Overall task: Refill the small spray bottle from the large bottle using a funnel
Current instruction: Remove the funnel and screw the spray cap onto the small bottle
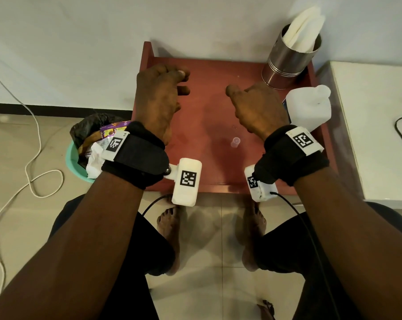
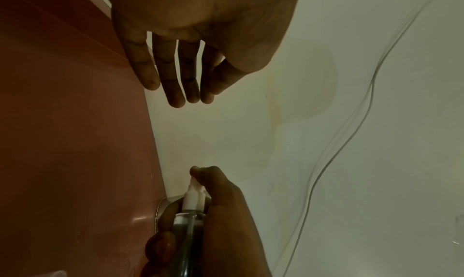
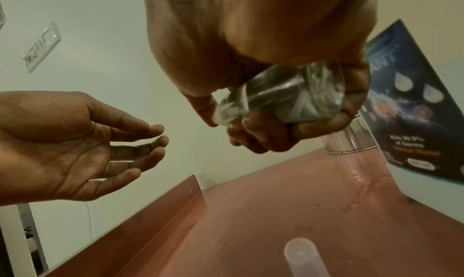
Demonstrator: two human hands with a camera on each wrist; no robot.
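My right hand (image 1: 253, 105) grips the small clear spray bottle (image 3: 283, 98) above the red table (image 1: 207, 167), tilted, with the index finger on its white pump head (image 2: 192, 198). In the head view the hand hides the bottle. My left hand (image 1: 179, 91) hovers open to the left of it, palm (image 3: 75, 142) turned towards the nozzle, fingers (image 2: 175, 78) straight and holding nothing. The large white bottle (image 1: 308, 107) stands at the table's right edge, just behind my right hand; its blue label (image 3: 406, 102) shows in the right wrist view.
A small clear cap (image 1: 235, 142) lies on the table near my right wrist. A steel canister (image 1: 287, 63) with white napkins stands at the back right corner. Droplets (image 3: 361, 182) wet the table near it. A green bin (image 1: 80, 162) full of trash sits on the floor at left.
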